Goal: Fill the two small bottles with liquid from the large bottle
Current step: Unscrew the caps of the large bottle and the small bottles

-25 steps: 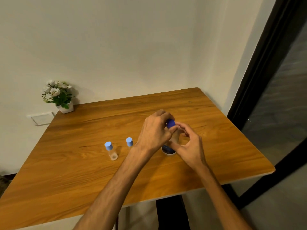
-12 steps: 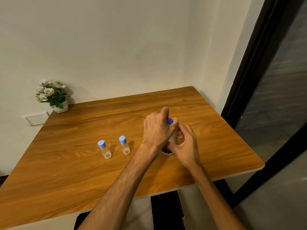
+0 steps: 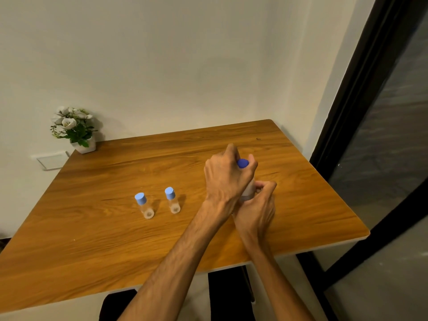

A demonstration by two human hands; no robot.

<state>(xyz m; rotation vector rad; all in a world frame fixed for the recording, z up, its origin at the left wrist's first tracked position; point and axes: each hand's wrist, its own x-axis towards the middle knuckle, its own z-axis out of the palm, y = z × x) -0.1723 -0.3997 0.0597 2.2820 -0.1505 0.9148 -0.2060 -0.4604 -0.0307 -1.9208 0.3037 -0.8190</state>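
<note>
Two small clear bottles with light blue caps stand upright on the wooden table point(image 3: 115, 239), one on the left point(image 3: 144, 206) and one just right of it point(image 3: 172, 200). Right of them stands the large bottle point(image 3: 248, 191), mostly hidden by my hands; only a pale strip of its body and its dark blue cap point(image 3: 242, 163) show. My left hand point(image 3: 228, 179) wraps around the cap from above. My right hand point(image 3: 257, 209) grips the bottle's lower body.
A small white pot of white flowers point(image 3: 77, 130) sits at the table's far left corner against the wall. A black door frame point(image 3: 361, 112) rises at the right. The table's near edge runs just in front of my forearms.
My left hand has turned around the blue cap, its fingers now curling over it. My right hand has closed lower on the bottle's body. The view shifted slightly; the small bottles have not moved.
</note>
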